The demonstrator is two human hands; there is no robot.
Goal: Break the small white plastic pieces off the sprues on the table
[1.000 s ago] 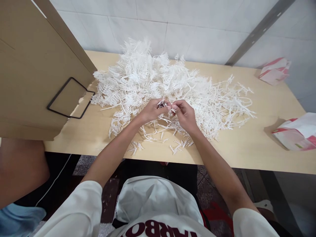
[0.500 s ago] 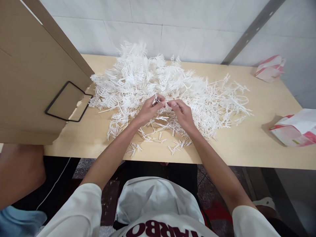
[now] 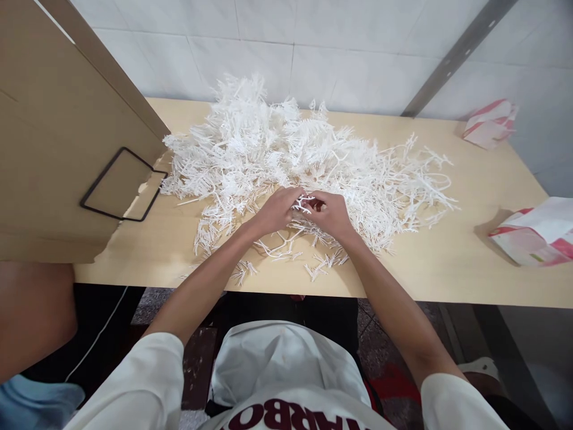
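Between my two hands is a small white branched plastic sprig (image 3: 303, 204), its thin prongs showing at the fingertips. My left hand (image 3: 278, 210) is closed on it from the left. From the right, my right hand (image 3: 330, 212) pinches at the same sprig with curled fingers. Both hands are over the near side of a big heap of white branched sprigs (image 3: 268, 137). Just below them a few loose sprigs (image 3: 323, 264) lie near the table's front edge. My fingers partly hide the held sprig.
A cardboard panel (image 3: 67, 131) with a black wire frame (image 3: 125, 185) stands at the left of the wooden table (image 3: 470, 239). Two red-and-white paper bags are at the right, one near (image 3: 537, 236), one far (image 3: 490, 124). Another person's arm (image 3: 36, 316) is at lower left. A tiled wall (image 3: 349, 60) rises behind.
Both hands have come closer together and slightly nearer to me. The wrists have turned, and the sprig now shows between the fingertips. The heap looks unchanged.
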